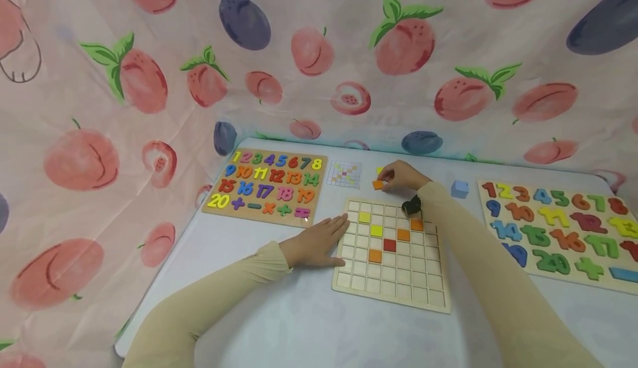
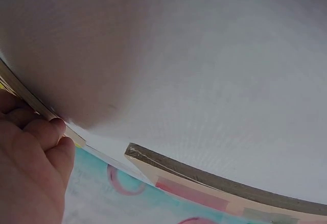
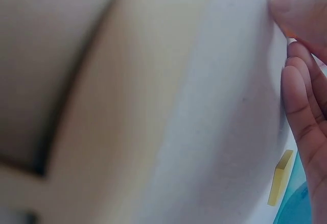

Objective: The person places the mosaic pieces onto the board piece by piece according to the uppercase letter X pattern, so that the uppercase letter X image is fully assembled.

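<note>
The right hand [image 1: 404, 176] pinches an orange tile [image 1: 378, 185] (at the grid board's [image 1: 394, 296] twelve o'clock), while the left hand [image 1: 319, 241] lies flat at nine.

Bare table [image 1: 279, 323] along the near edge, open strip between grid board [image 1: 394, 296] and right number board [image 1: 558, 229], blue cube [image 1: 459, 189] and pattern card [image 1: 344, 174] crowding the far edge, left number board [image 1: 266, 188] filling the far-left corner

This looks like a play corner set up for recording, not a plain room. A white table [image 1: 279, 312] is walled in by a hung sheet [image 1: 349, 63] printed with peaches and plums. Children's puzzles lie on it: two number boards [image 1: 266, 186] [image 1: 560, 226], a wooden grid board [image 1: 394, 279] and a small pattern card [image 1: 344, 174].
</note>
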`<action>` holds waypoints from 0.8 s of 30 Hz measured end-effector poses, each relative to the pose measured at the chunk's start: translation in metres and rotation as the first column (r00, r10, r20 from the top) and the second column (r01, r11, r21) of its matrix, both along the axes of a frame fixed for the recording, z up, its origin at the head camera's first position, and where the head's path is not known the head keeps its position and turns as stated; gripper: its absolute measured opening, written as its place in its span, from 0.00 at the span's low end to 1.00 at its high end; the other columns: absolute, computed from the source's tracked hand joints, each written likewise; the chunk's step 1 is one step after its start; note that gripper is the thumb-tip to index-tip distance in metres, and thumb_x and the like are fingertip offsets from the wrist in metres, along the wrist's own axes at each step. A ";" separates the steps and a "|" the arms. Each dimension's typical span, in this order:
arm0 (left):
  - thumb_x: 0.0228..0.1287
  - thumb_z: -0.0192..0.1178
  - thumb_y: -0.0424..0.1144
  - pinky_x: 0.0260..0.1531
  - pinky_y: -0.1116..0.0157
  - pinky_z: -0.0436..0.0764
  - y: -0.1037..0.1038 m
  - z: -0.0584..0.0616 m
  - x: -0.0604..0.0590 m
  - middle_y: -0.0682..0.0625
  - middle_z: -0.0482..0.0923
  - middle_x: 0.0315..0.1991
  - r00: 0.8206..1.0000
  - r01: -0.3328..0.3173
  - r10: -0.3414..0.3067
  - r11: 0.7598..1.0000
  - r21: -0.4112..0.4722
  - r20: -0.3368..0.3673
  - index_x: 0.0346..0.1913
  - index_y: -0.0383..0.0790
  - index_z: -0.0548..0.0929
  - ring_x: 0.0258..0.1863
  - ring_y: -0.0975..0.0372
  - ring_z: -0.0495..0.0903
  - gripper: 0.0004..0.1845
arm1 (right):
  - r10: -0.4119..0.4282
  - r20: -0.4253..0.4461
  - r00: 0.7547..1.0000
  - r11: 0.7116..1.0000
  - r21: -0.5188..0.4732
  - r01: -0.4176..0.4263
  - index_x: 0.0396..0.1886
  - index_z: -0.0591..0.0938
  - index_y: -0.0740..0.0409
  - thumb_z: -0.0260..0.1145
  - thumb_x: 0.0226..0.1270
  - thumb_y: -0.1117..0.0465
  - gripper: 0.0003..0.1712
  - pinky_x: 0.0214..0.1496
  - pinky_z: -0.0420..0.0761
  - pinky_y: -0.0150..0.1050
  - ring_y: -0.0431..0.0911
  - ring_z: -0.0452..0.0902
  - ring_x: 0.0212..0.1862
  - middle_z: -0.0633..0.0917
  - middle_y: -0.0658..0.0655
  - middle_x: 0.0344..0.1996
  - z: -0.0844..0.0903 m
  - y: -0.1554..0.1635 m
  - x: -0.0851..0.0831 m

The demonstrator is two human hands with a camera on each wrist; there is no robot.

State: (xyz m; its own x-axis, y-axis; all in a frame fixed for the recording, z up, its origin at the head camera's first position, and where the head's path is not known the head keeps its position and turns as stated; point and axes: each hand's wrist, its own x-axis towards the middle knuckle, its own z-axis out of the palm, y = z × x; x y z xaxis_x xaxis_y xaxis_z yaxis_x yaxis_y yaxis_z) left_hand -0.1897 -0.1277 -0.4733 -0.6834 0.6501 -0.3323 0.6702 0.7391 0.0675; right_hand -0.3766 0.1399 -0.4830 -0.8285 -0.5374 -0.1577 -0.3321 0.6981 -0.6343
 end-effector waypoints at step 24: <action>0.61 0.48 0.68 0.75 0.61 0.47 0.001 -0.002 0.002 0.46 0.35 0.77 1.000 -0.015 0.015 1.000 0.019 -0.001 0.75 0.39 0.43 0.76 0.58 0.41 0.51 | 0.001 -0.008 1.000 0.998 -0.070 -0.001 0.39 0.83 0.66 0.71 0.52 0.65 0.14 0.38 0.78 0.35 0.44 0.76 0.33 0.84 0.59 0.31 0.004 0.002 0.011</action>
